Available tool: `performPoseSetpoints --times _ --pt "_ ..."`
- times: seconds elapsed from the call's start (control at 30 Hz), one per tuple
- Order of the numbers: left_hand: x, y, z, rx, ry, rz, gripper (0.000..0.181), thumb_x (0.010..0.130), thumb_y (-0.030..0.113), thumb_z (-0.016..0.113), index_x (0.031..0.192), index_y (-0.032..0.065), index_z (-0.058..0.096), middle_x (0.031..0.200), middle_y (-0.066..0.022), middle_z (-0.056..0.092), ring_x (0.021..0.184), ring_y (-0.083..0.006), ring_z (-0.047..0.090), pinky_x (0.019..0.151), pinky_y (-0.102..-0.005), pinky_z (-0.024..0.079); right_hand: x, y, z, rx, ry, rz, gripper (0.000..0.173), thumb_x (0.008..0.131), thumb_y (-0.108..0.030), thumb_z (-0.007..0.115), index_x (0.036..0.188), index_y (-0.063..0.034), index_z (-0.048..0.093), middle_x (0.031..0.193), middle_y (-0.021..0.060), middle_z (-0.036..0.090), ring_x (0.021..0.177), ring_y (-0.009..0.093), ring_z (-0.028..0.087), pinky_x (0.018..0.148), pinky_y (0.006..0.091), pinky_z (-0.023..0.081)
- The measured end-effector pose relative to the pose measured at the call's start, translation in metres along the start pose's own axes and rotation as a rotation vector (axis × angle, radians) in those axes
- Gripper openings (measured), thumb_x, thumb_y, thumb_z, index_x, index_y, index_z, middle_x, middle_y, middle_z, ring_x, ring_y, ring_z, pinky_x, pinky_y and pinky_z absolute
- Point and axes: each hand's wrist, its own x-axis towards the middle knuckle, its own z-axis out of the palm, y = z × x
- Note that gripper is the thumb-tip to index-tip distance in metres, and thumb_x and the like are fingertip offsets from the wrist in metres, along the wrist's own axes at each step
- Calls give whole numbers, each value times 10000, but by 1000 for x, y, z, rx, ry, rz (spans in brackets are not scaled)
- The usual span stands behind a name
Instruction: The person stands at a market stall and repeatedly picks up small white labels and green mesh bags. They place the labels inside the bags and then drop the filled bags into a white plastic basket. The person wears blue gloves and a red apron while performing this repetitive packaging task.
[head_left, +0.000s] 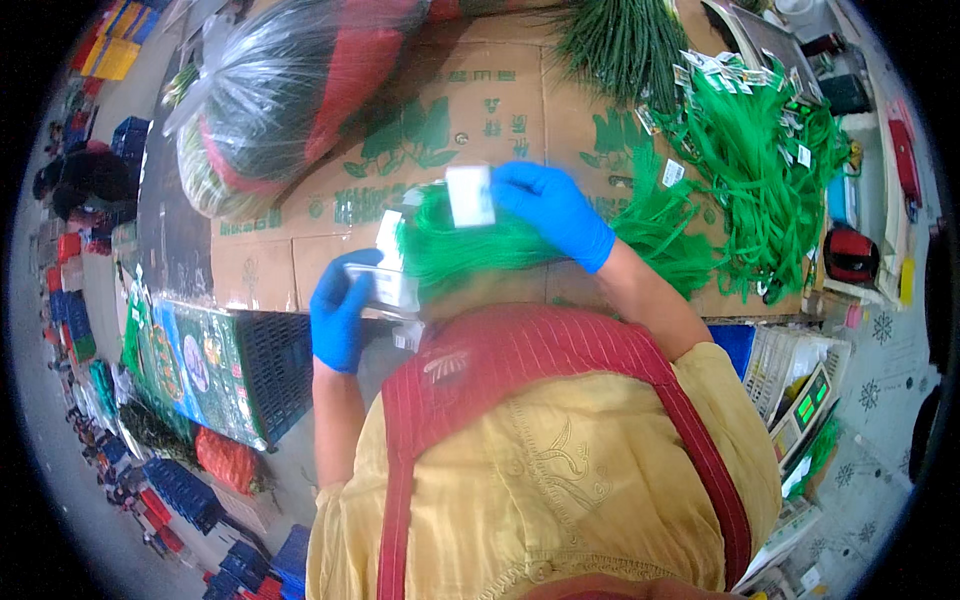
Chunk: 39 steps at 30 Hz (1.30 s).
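Note:
My left hand, in a blue glove, pinches white tags at the left end of a bunch of green mesh net bags. My right hand, also gloved in blue, is at the upper right of the bunch. Its fingers hold the edge of a white tag, blurred by motion. Another white tag stands up just above my left fingers. The bunch lies low over the front part of the cardboard-covered table, and a few tags hang below my left hand.
A clear plastic bag of long green vegetables lies at the back left. Loose thin green stalks lie at the back. More tagged green net bags are heaped on the right, near a scale. A blue crate stands below the left edge.

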Motion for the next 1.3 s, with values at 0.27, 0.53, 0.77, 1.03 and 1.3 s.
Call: performPoseSetpoints --times 0.27,0.53,0.77,1.03,1.3 --pt "-2 9 47 92 -14 -44 108 836 68 651 906 -14 658 852 -77 670 756 -117 607 681 -243 476 -2 -12 18 -219 -351 69 243 894 -219 579 1047 -38 630 892 138 649 802 199 627 752 320 495" --pt "-2 3 61 83 35 -58 161 801 120 714 874 -12 659 771 -49 647 666 -78 579 580 -227 454 -1 -3 23 -300 -378 -312 241 900 -207 555 1054 -40 635 920 183 642 821 267 639 748 356 489" --pt "-2 -2 57 65 68 -86 96 827 104 688 820 22 639 752 -24 636 659 -70 562 593 -218 436 -5 -1 29 -208 -447 -179 237 914 -216 548 1053 -46 636 910 159 647 790 200 615 741 340 483" --pt "2 -8 55 94 82 -117 79 818 78 686 841 14 647 785 -43 653 683 -83 581 618 -224 454 -4 5 27 -187 -472 -177 253 920 -232 542 1094 -75 638 908 139 658 786 191 616 741 339 482" --pt "1 -5 61 -11 89 -148 81 817 75 691 842 11 648 793 -52 660 685 -92 590 619 -231 460 -4 4 27 -149 -485 -92 259 916 -243 549 1098 -83 641 917 133 662 798 187 619 750 338 481"
